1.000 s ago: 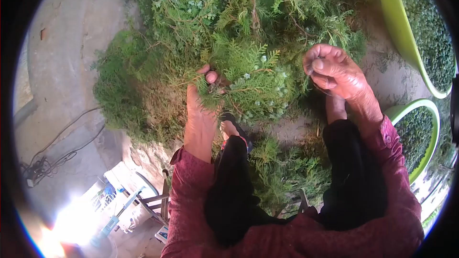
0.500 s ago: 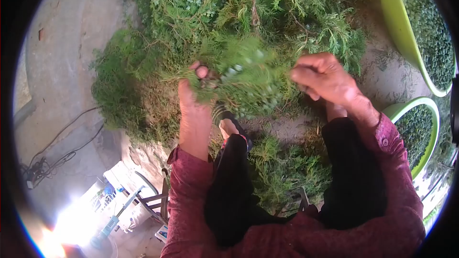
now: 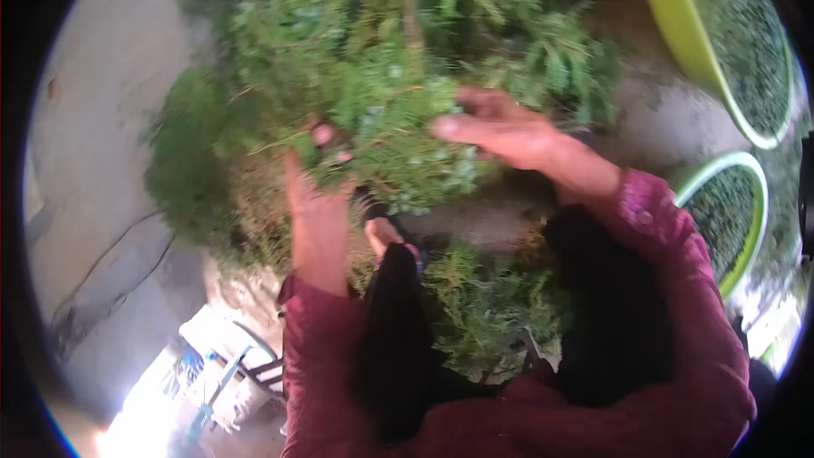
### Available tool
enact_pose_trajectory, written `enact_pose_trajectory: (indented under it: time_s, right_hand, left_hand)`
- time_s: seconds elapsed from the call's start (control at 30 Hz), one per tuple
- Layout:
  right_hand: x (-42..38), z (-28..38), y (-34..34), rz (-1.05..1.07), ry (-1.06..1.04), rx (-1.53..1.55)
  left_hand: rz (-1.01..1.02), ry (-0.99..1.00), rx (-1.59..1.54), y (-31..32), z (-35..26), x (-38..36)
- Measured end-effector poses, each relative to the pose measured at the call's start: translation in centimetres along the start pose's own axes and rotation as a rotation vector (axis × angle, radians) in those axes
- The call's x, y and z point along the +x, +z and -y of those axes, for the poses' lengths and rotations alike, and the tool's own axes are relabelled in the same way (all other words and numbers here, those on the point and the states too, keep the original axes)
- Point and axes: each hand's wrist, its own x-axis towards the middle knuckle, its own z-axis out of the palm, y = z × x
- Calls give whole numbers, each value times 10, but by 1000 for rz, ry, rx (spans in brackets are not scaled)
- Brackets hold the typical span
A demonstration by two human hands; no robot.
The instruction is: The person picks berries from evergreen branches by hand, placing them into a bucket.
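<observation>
Behind blurred green sprigs [image 3: 398, 131], left hand [image 3: 318, 195] partly hides; right hand [image 3: 500, 131] touches.

I am sitting over bare grey concrete ground [image 3: 102, 102] that runs from nine o'clock up to eleven. A dark cable [image 3: 110, 259] trails across it at eight o'clock. At seven o'clock harsh sunlight [image 3: 144, 424] burns out the corner, beside what may be a pale stool or crate [image 3: 225, 356]; the blur hides which. Two lime-green basins [image 3: 678, 25] stand on my right, one at one o'clock, a smaller one [image 3: 750, 229] at three, both full of dark green bits.
</observation>
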Motion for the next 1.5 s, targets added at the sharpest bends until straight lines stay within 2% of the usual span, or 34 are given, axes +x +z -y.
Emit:
enact_pose_trajectory:
  time_s: [0.07, 0.1, 0.13, 0.17, 0.23, 0.3, 0.37, 0.4, 0.5, 0.57, 0.6, 0.63, 0.7, 0.73, 0.77, 0.83, 0.87, 0.9, 0.93, 0.97, 1.03, 1.07, 1.1, 1.17, 1.2, 1.3, 1.37, 1.43, 1.47, 1.5]
  right_hand:
    - [1, -2, 0, 34, -44, 37]
    - [5, -10, -2, 66, -101, 93]
    - [8, -14, -1, 24, -69, 84]
    - [11, -17, -3, 29, -116, 124]
    - [10, -19, -7, 29, -160, 156]
    - [4, -14, -5, -41, -158, 281]
    - [4, -11, -3, -50, -168, 270]
    - [9, -13, -2, -68, -224, 276]
    - [5, -12, -1, -85, -282, 289]
    - [3, -13, -2, -131, -303, 224]
    - [0, -10, -2, -134, -339, 203]
    - [1, -14, -6, -135, -336, 203]
    - [3, -21, -13, -22, -443, 163]
    - [-2, -17, -9, -73, -358, 78]
    - [-1, -22, -9, -53, -360, 89]
    - [11, -37, -3, -294, -737, -267]
    - [9, -37, 0, -308, -742, -265]
    - [3, -34, 0, -319, -746, -259]
    - [-5, -28, 0, -313, -738, -390]
    - [-13, -19, -1, -323, -734, -534]
    - [-36, -4, 12, -177, -377, -346]
    - [-35, -7, 14, -174, -592, -387]
    - [-40, -3, 15, -165, -602, -387]
    - [-56, 10, 19, -195, -466, -359]
    - [-65, 18, 24, -191, -410, -375]
    - [-105, 41, 45, -120, -341, -259]
    - [-131, 53, 55, -85, -374, -195]
    - [-158, 68, 67, -125, -412, -62]
    - [-173, 74, 66, -97, -355, -107]
    - [-186, 78, 71, -91, -351, -141]
  left_hand:
    - [-113, -65, 278, -16, -1, 3]
    - [-93, -178, 63, -40, -2, 15]
    - [-80, -291, -162, -62, 5, 20]
    - [-76, -319, -188, -51, 13, 16]
    - [-444, -188, -66, -23, 12, 6]
    - [-389, -239, -76, -43, 8, 11]
    - [-281, -384, -195, -62, 5, 13]
    - [-285, -392, -198, -54, 8, 10]
    - [-361, -345, -190, -21, 9, 5]
    - [-523, -294, -177, -16, 11, 6]
    - [-437, -322, -255, -20, 10, 5]
    - [-438, -324, -256, -22, 9, 6]
    - [-316, -316, -202, -22, 4, 7]
    - [-328, -310, -194, -25, 4, 5]
    - [-380, -259, -81, -30, 5, 5]
    - [-445, -158, 104, -12, 6, -2]
    - [-459, -113, 178, 9, 10, -5]
    - [-596, -251, 262, 7, 3, 3]
    - [-445, -97, 546, 35, 4, -11]
    - [-295, -137, 130, 18, 1, -12]
    - [-259, -131, 23, 12, -11, -13]
    - [-265, -118, 30, 13, -17, -12]
    - [-311, -145, 66, 17, -23, -12]
    - [-354, -162, 95, 33, -33, -21]
    - [-342, -102, 158, 51, -39, -30]
    - [-353, 6, 274, 96, -61, -58]
    - [-373, 52, 323, 110, -73, -74]
    - [-294, 9, 219, 119, -86, -91]
    - [-291, 26, 193, 124, -89, -100]
    - [-202, 61, 214, 128, -91, -110]
